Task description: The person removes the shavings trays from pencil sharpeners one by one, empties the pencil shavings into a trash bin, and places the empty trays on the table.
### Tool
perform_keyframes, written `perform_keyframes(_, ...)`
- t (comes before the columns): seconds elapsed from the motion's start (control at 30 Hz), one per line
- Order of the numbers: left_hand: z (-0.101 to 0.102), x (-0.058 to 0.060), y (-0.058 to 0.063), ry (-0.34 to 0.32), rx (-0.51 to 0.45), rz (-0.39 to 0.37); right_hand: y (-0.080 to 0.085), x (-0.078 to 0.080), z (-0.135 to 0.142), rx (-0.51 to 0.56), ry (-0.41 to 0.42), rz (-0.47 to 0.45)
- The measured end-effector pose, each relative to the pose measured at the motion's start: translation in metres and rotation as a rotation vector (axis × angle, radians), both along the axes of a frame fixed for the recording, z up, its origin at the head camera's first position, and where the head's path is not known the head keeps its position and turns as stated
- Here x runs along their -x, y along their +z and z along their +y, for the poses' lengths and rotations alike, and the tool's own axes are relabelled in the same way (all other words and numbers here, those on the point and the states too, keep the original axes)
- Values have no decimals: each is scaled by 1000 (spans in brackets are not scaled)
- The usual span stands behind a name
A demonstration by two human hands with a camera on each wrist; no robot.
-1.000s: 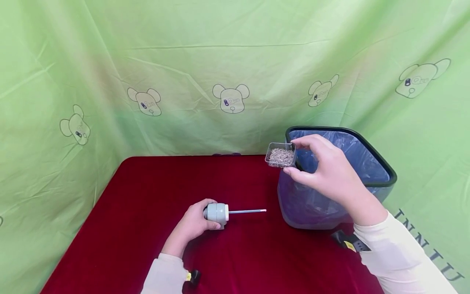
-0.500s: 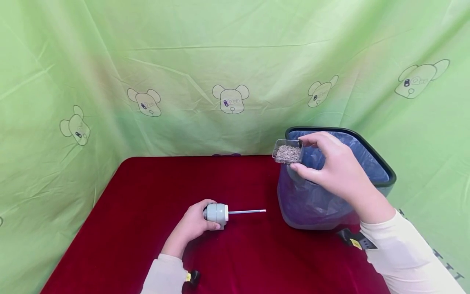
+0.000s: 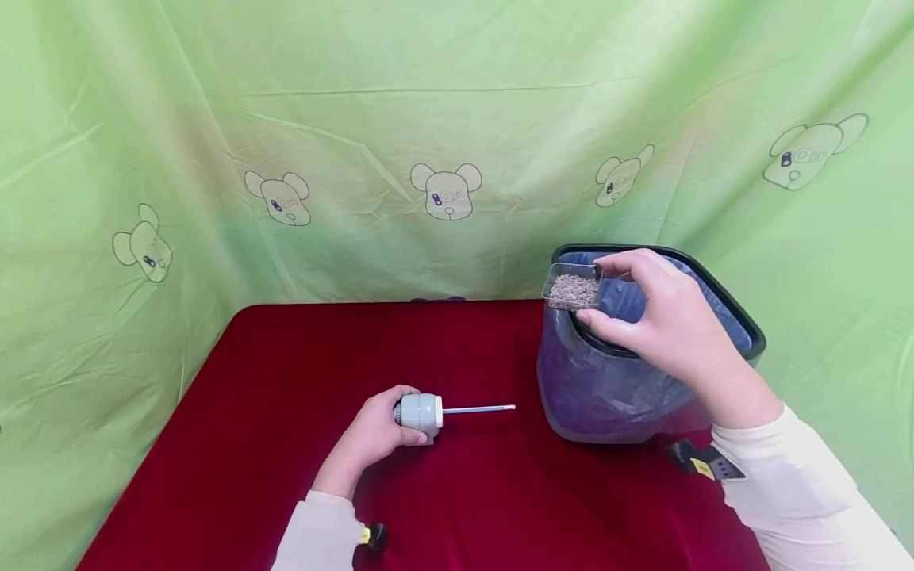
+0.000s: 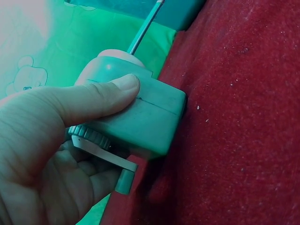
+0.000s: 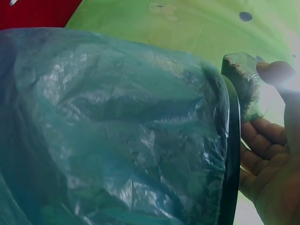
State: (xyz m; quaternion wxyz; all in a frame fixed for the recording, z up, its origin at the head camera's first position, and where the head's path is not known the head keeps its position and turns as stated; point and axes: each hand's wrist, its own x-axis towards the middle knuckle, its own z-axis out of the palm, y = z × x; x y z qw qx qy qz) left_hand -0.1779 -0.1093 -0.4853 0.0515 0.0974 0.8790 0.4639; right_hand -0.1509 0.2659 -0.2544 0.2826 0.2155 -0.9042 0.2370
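Note:
My left hand [image 3: 378,428] grips a pale grey-green crank pencil sharpener [image 4: 145,108] on the red cloth, thumb across its top. A small crank handle [image 4: 105,154] shows under the thumb in the left wrist view. Out of the sharpener's front sticks a pencil [image 3: 478,409], pointing right. My right hand [image 3: 667,321] pinches a small clear tray [image 3: 574,287] between thumb and fingers. Pencil shavings [image 5: 246,86] lie in the tray, which is held over the near-left rim of the trash bin [image 3: 607,396].
A bluish plastic bag [image 5: 117,122] lines the bin, folded over its dark rim [image 3: 750,333]. Red cloth [image 3: 286,381] covers the table. Green curtain [image 3: 357,95] with bear heads hangs behind and at the sides. Small pale specks lie on the cloth near the sharpener.
My right hand has carried the tray of shavings right and slightly up, from left of the bin to above its rim. The left hand, sharpener and pencil stay in place.

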Motion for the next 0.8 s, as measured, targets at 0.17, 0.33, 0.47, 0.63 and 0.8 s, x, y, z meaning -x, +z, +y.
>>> perform_keyframes(0.17, 0, 0, 1, 0, 3, -6, 3, 1, 3, -11, -19, 6)
perform_keyframes(0.33, 0, 1, 1, -1, 12, 1, 4, 2, 7, -19, -52, -6)
perform_keyframes(0.47, 0, 1, 1, -2, 15, 1, 5, 3, 10, -13, -75, -41)
perform_keyframes(0.63, 0, 0, 1, -3, 10, -4, 4, 6, 16, -7, -87, -55)
perform_keyframes(0.8, 0, 1, 0, -6, 6, 0, 5, 9, 21, -12, -97, -51)
